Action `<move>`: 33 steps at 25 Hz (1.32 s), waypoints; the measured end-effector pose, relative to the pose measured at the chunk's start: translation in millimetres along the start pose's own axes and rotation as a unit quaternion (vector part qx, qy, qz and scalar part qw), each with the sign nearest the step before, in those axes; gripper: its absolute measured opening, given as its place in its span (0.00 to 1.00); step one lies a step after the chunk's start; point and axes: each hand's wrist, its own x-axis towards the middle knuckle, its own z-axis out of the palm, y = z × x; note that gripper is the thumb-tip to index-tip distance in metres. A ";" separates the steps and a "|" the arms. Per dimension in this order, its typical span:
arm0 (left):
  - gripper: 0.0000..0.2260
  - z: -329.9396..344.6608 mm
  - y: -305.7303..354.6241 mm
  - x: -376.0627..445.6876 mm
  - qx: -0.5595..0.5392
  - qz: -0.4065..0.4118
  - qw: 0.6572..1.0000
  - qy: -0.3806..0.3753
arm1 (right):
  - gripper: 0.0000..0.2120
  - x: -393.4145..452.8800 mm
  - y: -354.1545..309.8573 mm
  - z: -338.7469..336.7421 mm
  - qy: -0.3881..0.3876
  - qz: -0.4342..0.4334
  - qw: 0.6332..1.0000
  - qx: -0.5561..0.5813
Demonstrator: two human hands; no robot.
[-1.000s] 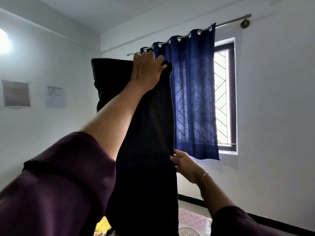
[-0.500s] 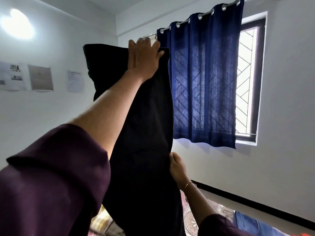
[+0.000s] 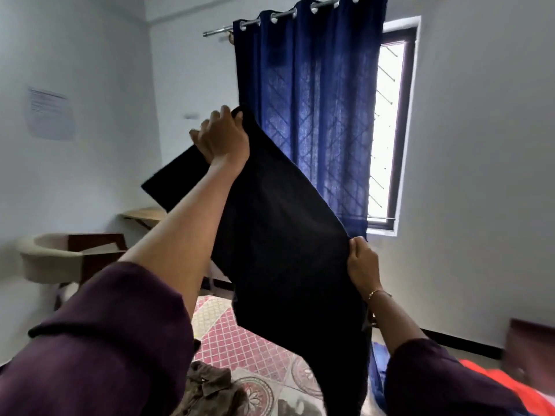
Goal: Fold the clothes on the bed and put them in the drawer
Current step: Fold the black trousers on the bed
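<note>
A long black garment (image 3: 279,235) hangs in the air in front of me, tilted and partly doubled over. My left hand (image 3: 222,139) grips its top edge, raised at arm's length. My right hand (image 3: 360,262) pinches its right edge lower down, near the window sill. The garment's lower end drops out of view over the bed (image 3: 240,340), which has a pink patterned sheet. On the bed lie a brown garment (image 3: 210,388), a blue one (image 3: 378,370) and an orange one (image 3: 495,382). No drawer can be made out.
A dark blue curtain (image 3: 306,109) covers most of the window behind. A beige tub chair (image 3: 45,259) and a wooden desk (image 3: 144,214) stand at the left wall. A dark wooden piece (image 3: 531,349) sits at the right edge.
My left hand has come down and swung the garment's top towards the left, so the cloth now slants. My view has dropped, showing the bed and more clothes.
</note>
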 end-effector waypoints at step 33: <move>0.21 178.1 -249.0 -483.7 -0.053 -0.271 0.820 -0.502 | 0.13 -279.7 240.2 17.0 -0.196 0.194 0.775 -0.568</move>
